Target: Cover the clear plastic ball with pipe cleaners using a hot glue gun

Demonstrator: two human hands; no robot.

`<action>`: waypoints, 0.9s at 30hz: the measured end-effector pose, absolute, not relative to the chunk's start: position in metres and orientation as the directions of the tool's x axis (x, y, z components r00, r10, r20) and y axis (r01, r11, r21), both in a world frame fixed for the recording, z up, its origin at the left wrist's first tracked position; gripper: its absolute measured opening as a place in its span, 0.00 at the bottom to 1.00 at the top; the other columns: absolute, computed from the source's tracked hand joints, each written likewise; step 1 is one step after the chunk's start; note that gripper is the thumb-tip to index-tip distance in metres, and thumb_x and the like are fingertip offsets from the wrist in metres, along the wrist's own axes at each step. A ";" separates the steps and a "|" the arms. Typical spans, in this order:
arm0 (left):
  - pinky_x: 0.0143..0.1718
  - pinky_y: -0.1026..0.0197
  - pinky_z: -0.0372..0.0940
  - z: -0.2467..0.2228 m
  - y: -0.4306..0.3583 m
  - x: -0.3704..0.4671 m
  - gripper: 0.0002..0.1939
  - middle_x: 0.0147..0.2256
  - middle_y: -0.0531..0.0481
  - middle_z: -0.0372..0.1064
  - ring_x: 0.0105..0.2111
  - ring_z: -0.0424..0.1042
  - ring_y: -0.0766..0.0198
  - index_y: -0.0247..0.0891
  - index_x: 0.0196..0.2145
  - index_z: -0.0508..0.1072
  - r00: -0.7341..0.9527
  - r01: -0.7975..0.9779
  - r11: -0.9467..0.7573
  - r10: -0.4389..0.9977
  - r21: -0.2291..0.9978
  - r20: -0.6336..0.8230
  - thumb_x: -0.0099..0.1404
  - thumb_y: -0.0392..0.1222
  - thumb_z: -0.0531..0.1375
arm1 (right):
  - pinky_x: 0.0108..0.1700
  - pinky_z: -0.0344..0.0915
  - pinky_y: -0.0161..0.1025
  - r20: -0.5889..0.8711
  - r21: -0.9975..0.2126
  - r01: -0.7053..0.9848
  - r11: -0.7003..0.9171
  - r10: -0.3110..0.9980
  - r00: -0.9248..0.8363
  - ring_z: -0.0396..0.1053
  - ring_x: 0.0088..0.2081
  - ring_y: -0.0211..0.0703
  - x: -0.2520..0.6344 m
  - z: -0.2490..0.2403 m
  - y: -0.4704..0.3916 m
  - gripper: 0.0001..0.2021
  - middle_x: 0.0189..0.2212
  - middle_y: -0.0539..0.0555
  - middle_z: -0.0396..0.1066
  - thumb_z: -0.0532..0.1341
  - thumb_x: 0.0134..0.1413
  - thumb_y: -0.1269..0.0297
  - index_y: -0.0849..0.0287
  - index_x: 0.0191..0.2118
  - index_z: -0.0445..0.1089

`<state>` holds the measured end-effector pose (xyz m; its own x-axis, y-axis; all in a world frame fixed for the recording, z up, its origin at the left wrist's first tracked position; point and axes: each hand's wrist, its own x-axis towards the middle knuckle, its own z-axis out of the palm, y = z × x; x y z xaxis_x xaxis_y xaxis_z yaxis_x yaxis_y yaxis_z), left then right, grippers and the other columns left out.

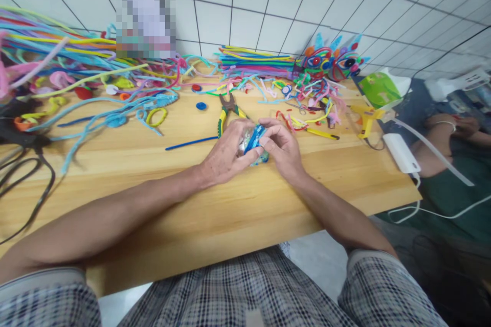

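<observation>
Over the middle of the table, my left hand [226, 156] and my right hand [284, 150] are closed on a small bundle [253, 138], whitish and see-through with shiny blue strips across it. My left thumb presses its near side, while the right thumb and fingers pinch its right end. Fingers cover much of it, so its exact kind does not show. Just behind my left hand lie yellow-and-green-handled pliers [229, 107], jaws pointing away. A dark blue pipe cleaner [191, 143] lies to the left, its right end near the pliers' handle.
Loose pipe cleaners [95, 107] crowd the left, with a straight bundle [257, 61] by the wall. Two colourful masks [332, 61] stand behind scraps and a yellow-handled tool [322, 134]. A yellow glue gun [366, 120] and white power strip [402, 153] are right, near another person's arm [433, 138].
</observation>
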<state>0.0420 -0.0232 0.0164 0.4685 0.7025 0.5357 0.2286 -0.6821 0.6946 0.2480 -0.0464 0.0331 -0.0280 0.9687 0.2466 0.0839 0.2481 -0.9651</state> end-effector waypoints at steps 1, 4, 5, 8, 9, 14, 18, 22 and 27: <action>0.63 0.41 0.74 0.017 -0.023 0.042 0.23 0.59 0.40 0.73 0.60 0.75 0.49 0.45 0.65 0.64 0.472 0.225 -0.680 0.703 0.698 0.532 0.82 0.58 0.61 | 0.71 0.69 0.52 0.245 -0.966 0.081 0.246 0.969 -0.030 0.73 0.65 0.53 0.248 0.033 -0.046 0.25 0.58 0.55 0.78 0.77 0.56 0.33 0.49 0.36 0.77; 0.65 0.41 0.74 0.015 -0.023 0.041 0.23 0.60 0.39 0.72 0.62 0.75 0.49 0.45 0.65 0.64 0.462 0.221 -0.685 0.700 0.694 0.544 0.81 0.55 0.62 | 0.70 0.70 0.51 0.225 -0.973 0.049 0.226 0.974 -0.021 0.74 0.64 0.53 0.250 0.034 -0.044 0.25 0.58 0.54 0.78 0.79 0.54 0.33 0.48 0.36 0.77; 0.65 0.40 0.73 0.014 -0.023 0.041 0.24 0.61 0.39 0.72 0.63 0.74 0.48 0.44 0.66 0.63 0.453 0.221 -0.688 0.700 0.691 0.552 0.80 0.54 0.63 | 0.68 0.71 0.51 0.218 -0.975 0.032 0.218 0.976 -0.009 0.74 0.64 0.53 0.251 0.034 -0.043 0.25 0.58 0.54 0.78 0.79 0.53 0.34 0.48 0.36 0.77; 0.68 0.38 0.71 0.011 -0.022 0.041 0.26 0.63 0.38 0.71 0.65 0.73 0.46 0.44 0.67 0.63 0.430 0.228 -0.692 0.702 0.685 0.567 0.79 0.52 0.64 | 0.67 0.72 0.52 0.202 -0.979 -0.006 0.203 0.978 0.043 0.75 0.62 0.53 0.255 0.034 -0.040 0.24 0.58 0.53 0.79 0.80 0.52 0.34 0.48 0.37 0.77; 0.68 0.38 0.71 0.010 -0.022 0.041 0.26 0.64 0.37 0.70 0.66 0.72 0.45 0.44 0.67 0.63 0.429 0.234 -0.692 0.704 0.683 0.567 0.79 0.52 0.64 | 0.67 0.72 0.53 0.202 -0.979 -0.007 0.202 0.978 0.056 0.75 0.62 0.54 0.256 0.034 -0.040 0.24 0.58 0.53 0.79 0.80 0.52 0.34 0.47 0.37 0.77; 0.69 0.37 0.71 0.008 -0.023 0.042 0.26 0.65 0.37 0.69 0.68 0.71 0.46 0.45 0.68 0.62 0.435 0.271 -0.715 0.688 0.644 0.581 0.80 0.54 0.62 | 0.73 0.68 0.55 0.263 -0.963 0.060 0.261 0.965 0.015 0.73 0.66 0.55 0.256 0.036 -0.046 0.22 0.59 0.54 0.78 0.78 0.56 0.36 0.48 0.39 0.77; 0.69 0.37 0.71 0.007 -0.023 0.043 0.26 0.65 0.38 0.70 0.67 0.72 0.46 0.45 0.68 0.62 0.439 0.256 -0.746 0.656 0.615 0.614 0.81 0.54 0.63 | 0.75 0.64 0.55 0.316 -0.939 0.129 0.317 0.948 -0.029 0.73 0.67 0.54 0.255 0.036 -0.049 0.16 0.59 0.54 0.78 0.76 0.62 0.43 0.48 0.39 0.78; 0.68 0.38 0.72 0.007 -0.024 0.043 0.26 0.65 0.37 0.70 0.67 0.72 0.46 0.45 0.68 0.63 0.430 0.262 -0.759 0.645 0.596 0.632 0.81 0.54 0.64 | 0.73 0.68 0.54 0.306 -0.946 0.103 0.308 0.952 -0.031 0.73 0.67 0.54 0.255 0.029 -0.047 0.16 0.60 0.55 0.77 0.76 0.62 0.44 0.48 0.42 0.76; 0.69 0.39 0.72 0.005 -0.023 0.044 0.27 0.65 0.37 0.70 0.68 0.72 0.46 0.45 0.69 0.62 0.418 0.234 -0.782 0.617 0.578 0.666 0.81 0.53 0.64 | 0.72 0.72 0.56 0.222 -0.973 0.050 0.224 0.974 -0.033 0.74 0.67 0.55 0.256 0.023 -0.045 0.27 0.63 0.56 0.76 0.78 0.58 0.40 0.46 0.54 0.74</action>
